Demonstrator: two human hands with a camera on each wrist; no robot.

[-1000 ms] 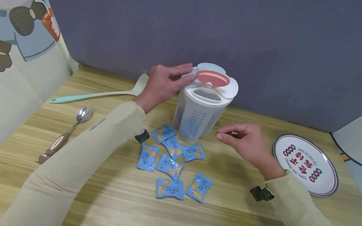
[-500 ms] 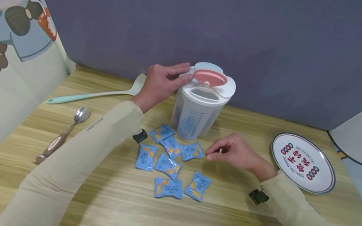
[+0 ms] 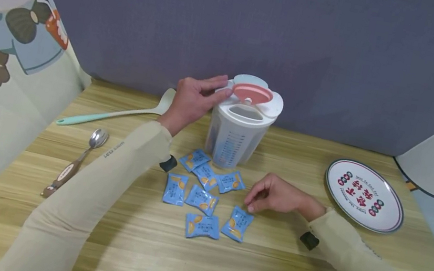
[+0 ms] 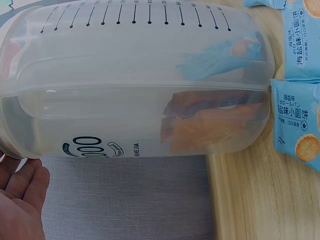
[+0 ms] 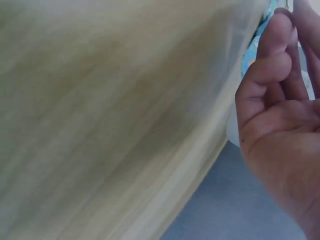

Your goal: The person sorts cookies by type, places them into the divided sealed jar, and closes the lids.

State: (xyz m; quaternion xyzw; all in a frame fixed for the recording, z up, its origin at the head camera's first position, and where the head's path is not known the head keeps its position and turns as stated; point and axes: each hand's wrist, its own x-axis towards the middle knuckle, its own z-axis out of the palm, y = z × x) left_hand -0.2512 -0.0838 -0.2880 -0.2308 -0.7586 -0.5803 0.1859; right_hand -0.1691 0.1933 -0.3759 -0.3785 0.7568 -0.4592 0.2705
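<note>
Spoon (image 3: 77, 163) and ladle (image 3: 116, 112) lie left. Your left hand (image 3: 196, 100) rests fingers on lid (image 3: 269, 107), unclenched. Clear container (image 3: 233, 143) stands upright, far centre; blue packet (image 4: 220, 60) and orange wrapper (image 4: 210, 125) inside at bottom, seam (image 4: 145, 87) between. Seven loose blue packets (image 3: 202, 200) lie nearer. Your right hand (image 3: 278, 195), fingers loosely bent, released, just above rightmost one. Plate (image 3: 349, 214) right.

Soft light, blurred right-wrist view.

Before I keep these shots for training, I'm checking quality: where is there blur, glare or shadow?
Head view: glare on the spoon, a soft shadow on the table beside the left sleeve. Left wrist view: sharp print on the packets, hazy wrappers seen through the jug. Right wrist view: smeared table, clearer fingers.
</note>
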